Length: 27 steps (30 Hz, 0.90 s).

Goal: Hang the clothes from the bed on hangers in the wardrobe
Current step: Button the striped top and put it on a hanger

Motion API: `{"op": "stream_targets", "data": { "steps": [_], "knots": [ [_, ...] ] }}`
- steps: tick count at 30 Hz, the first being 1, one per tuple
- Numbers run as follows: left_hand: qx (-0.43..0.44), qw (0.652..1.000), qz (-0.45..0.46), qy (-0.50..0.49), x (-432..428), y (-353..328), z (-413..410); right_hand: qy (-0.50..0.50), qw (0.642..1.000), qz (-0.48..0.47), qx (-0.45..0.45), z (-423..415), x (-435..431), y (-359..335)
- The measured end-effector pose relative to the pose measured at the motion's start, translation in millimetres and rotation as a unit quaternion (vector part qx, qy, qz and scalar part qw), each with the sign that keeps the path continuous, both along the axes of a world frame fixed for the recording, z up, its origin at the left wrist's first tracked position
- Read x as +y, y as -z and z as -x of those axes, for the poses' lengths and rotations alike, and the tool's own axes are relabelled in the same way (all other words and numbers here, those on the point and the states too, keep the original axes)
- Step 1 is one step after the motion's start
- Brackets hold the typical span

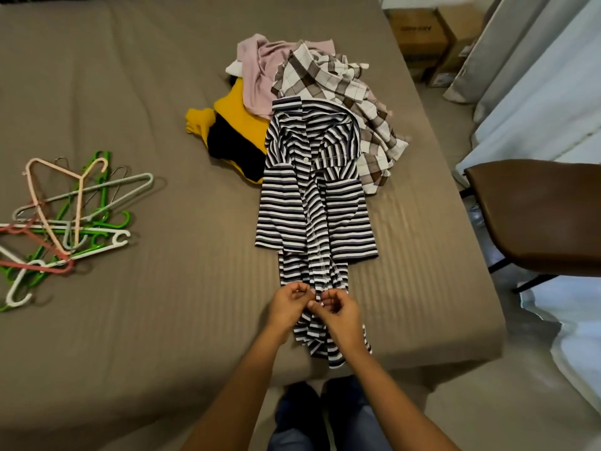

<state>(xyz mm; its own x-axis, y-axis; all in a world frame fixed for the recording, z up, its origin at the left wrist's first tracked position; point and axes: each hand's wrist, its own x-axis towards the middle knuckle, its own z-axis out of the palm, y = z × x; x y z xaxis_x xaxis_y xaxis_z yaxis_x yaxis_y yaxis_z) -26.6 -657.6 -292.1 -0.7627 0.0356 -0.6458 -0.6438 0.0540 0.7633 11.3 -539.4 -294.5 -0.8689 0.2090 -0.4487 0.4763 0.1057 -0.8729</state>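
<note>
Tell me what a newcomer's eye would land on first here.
The striped shirt stretched down the middle of the bed stands out first, with the left hand and right hand pinching its near end. Behind it lies a heap with a checked shirt, a pink top and a yellow garment. A tangle of coloured hangers sits on the bed's left side.

Matt, finely ribbed cloth over the bed (146, 92). Soft knitted cloth in the striped shirt (312, 203). Smooth plastic in the hangers (78, 209), thin metal wire in a few. Faintly glossy, leather-like chair seat (536, 216).
</note>
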Motion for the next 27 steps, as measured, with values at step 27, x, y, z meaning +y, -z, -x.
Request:
{"op": "stream_targets", "data": {
  "steps": [27],
  "knots": [
    [0.005,0.994,0.032,-0.103,-26.2,-0.4,8.8,-0.040,0.981,-0.161,-0.103,29.9,8.0,21.0]
  ]
}}
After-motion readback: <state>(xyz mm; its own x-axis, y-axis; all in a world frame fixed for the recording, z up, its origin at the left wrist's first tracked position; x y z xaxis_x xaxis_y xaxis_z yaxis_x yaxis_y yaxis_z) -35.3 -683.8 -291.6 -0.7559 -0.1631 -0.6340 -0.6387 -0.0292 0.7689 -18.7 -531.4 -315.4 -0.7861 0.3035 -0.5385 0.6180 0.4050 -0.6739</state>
